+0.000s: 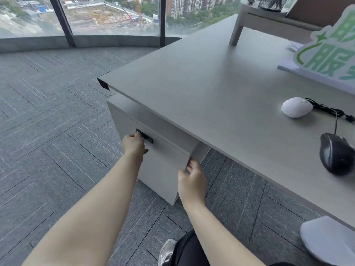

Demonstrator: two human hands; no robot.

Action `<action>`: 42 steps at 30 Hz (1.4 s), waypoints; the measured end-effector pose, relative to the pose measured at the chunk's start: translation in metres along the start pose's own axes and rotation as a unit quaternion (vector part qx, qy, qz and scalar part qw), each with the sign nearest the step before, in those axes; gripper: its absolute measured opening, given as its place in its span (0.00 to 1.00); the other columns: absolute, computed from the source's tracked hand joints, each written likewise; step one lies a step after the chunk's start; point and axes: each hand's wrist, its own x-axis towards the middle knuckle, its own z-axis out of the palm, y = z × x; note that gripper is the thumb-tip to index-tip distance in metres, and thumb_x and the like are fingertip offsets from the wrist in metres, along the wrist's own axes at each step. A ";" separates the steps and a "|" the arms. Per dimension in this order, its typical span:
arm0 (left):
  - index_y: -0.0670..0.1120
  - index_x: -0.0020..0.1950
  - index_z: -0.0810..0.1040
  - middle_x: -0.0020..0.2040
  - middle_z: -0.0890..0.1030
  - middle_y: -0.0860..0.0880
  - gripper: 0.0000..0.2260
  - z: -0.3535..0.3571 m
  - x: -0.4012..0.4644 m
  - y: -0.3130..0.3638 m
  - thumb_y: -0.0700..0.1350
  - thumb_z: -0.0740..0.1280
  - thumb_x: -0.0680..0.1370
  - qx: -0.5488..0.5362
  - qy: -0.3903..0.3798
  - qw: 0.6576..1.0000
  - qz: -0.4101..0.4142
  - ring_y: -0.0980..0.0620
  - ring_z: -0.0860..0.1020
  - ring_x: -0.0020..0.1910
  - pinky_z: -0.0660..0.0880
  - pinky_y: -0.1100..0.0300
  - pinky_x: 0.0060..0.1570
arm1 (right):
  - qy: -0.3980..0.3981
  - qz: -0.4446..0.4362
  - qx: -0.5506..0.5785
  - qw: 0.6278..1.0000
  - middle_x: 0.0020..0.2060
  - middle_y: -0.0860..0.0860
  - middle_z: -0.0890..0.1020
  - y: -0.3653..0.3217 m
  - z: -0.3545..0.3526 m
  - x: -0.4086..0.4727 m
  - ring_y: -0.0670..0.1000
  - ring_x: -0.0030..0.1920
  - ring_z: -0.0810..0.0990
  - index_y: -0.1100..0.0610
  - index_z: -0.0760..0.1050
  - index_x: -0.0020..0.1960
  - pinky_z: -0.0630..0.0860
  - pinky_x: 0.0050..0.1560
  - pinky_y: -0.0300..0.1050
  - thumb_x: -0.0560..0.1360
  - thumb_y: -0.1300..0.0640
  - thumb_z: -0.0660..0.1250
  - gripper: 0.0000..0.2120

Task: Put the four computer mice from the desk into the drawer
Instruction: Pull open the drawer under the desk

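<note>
A grey drawer (163,169) hangs under the left end of the desk (211,96), its front pulled out only slightly. My left hand (133,144) grips the black handle (146,138) on the drawer front. My right hand (193,182) holds the right edge of the drawer front with curled fingers. A white mouse (296,107) lies on the desk at the right, with a black cable behind it. A black wired mouse (337,153) sits nearer, at the right edge of the view. No other mice are in view.
A green and white sign (330,54) stands at the desk's right. A grey shelf riser (269,22) with a black mesh cup (272,3) sits at the back. A white chair part (330,240) is at the lower right. Grey carpet and a window lie to the left.
</note>
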 end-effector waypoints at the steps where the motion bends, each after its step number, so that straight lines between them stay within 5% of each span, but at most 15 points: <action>1: 0.39 0.57 0.75 0.52 0.75 0.43 0.11 -0.003 -0.001 0.000 0.44 0.61 0.80 0.001 0.002 1.000 -0.003 0.45 0.76 0.53 0.81 0.44 0.45 | 0.000 -0.004 -0.004 1.000 0.61 0.53 0.80 0.000 0.000 -0.003 0.49 0.59 0.79 0.58 0.72 0.66 0.77 0.51 0.38 0.75 0.62 0.62 0.19; 5: 0.41 0.54 0.72 0.55 0.75 0.42 0.07 -0.033 -0.014 -0.005 0.44 0.60 0.81 -0.010 0.016 1.000 -0.008 0.44 0.76 0.54 0.81 0.42 0.46 | -0.017 -0.030 -0.011 0.999 0.49 0.48 0.83 0.001 -0.002 -0.026 0.44 0.46 0.80 0.55 0.76 0.56 0.73 0.40 0.31 0.77 0.51 0.66 0.11; 9: 0.39 0.61 0.73 0.56 0.76 0.42 0.12 -0.086 -0.031 -0.022 0.45 0.60 0.81 -0.027 0.028 0.999 -0.018 0.43 0.77 0.55 0.81 0.41 0.47 | -0.079 -0.053 -0.014 0.995 0.40 0.45 0.83 0.001 -0.007 -0.057 0.40 0.41 0.80 0.53 0.78 0.47 0.71 0.36 0.30 0.75 0.44 0.67 0.12; 17: 0.38 0.60 0.73 0.54 0.76 0.43 0.12 -0.184 -0.068 -0.054 0.43 0.60 0.81 -0.092 0.065 0.994 -0.003 0.44 0.77 0.56 0.80 0.44 0.48 | -0.238 -0.100 -0.060 0.964 0.37 0.47 0.83 0.006 0.003 -0.127 0.47 0.40 0.81 0.51 0.78 0.42 0.78 0.40 0.45 0.70 0.37 0.70 0.17; 22: 0.40 0.56 0.74 0.56 0.78 0.41 0.08 -0.233 -0.081 -0.067 0.43 0.61 0.81 -0.110 0.077 0.991 -0.007 0.43 0.79 0.59 0.81 0.43 0.48 | -0.288 -0.136 -0.080 0.945 0.33 0.47 0.81 0.003 0.012 -0.162 0.44 0.34 0.76 0.53 0.78 0.39 0.73 0.35 0.37 0.69 0.39 0.72 0.17; 27: 0.39 0.57 0.74 0.59 0.79 0.39 0.09 -0.261 -0.090 -0.074 0.42 0.60 0.81 -0.112 0.080 0.990 -0.007 0.42 0.79 0.59 0.80 0.44 0.45 | -0.319 -0.136 -0.083 0.934 0.28 0.47 0.80 0.001 0.020 -0.184 0.41 0.28 0.73 0.55 0.77 0.38 0.72 0.34 0.41 0.67 0.39 0.73 0.18; 34: 0.42 0.48 0.74 0.59 0.80 0.37 0.06 -0.289 -0.098 -0.081 0.43 0.60 0.81 -0.115 0.087 0.990 -0.006 0.41 0.80 0.59 0.81 0.41 0.47 | -0.354 -0.153 -0.091 0.918 0.27 0.46 0.78 -0.003 0.026 -0.203 0.40 0.26 0.73 0.52 0.74 0.33 0.71 0.32 0.38 0.67 0.41 0.75 0.17; 38: 0.38 0.57 0.76 0.56 0.80 0.39 0.11 -0.295 -0.111 -0.084 0.44 0.62 0.81 -0.104 0.105 0.989 -0.003 0.43 0.80 0.55 0.81 0.43 0.48 | -0.365 -0.162 -0.101 0.911 0.26 0.46 0.77 -0.004 0.026 -0.211 0.38 0.25 0.73 0.50 0.72 0.32 0.70 0.31 0.36 0.68 0.41 0.74 0.17; 42: 0.38 0.59 0.76 0.56 0.80 0.39 0.12 -0.288 -0.146 -0.071 0.43 0.59 0.80 0.056 0.212 0.973 0.066 0.42 0.76 0.47 0.75 0.50 0.47 | -0.370 -0.151 -0.085 0.913 0.36 0.47 0.82 -0.009 0.012 -0.208 0.44 0.36 0.77 0.53 0.79 0.41 0.75 0.37 0.41 0.70 0.36 0.69 0.19</action>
